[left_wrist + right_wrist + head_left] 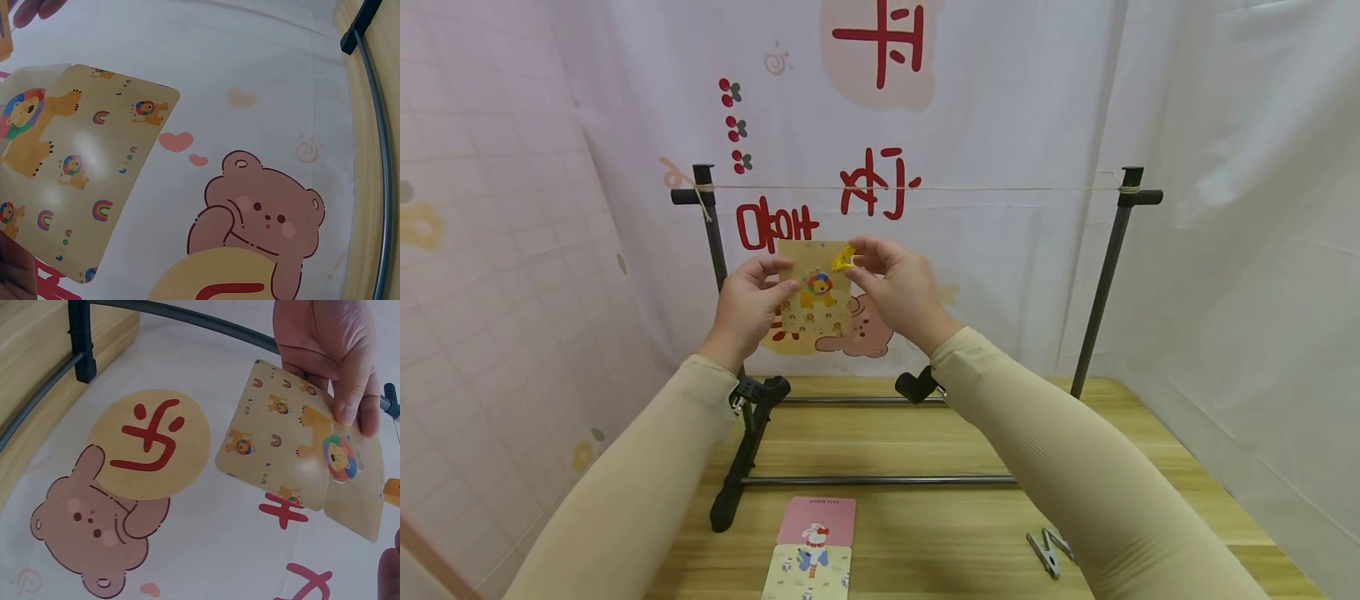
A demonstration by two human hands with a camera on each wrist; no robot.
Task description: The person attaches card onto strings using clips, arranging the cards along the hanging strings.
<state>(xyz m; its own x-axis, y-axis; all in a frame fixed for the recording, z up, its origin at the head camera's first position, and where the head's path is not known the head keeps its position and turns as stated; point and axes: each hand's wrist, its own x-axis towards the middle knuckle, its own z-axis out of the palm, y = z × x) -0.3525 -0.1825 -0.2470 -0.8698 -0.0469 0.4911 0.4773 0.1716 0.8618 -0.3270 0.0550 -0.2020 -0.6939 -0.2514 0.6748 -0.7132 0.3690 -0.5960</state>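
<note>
A tan card with a lion in a rainbow mane is held up in front of the backdrop, below the string. At its left edge, my left hand pinches it between thumb and fingers; the right wrist view shows the thumb lying over the printed face. My right hand pinches a small yellow clip near the card's upper right corner. In the right wrist view the clip stands just off the card's edge, partly cut off by the frame.
A thin string runs between the two uprights of a dark metal rack. On the wooden table lie a pink and cream card with a rabbit and grey clips beside my right forearm.
</note>
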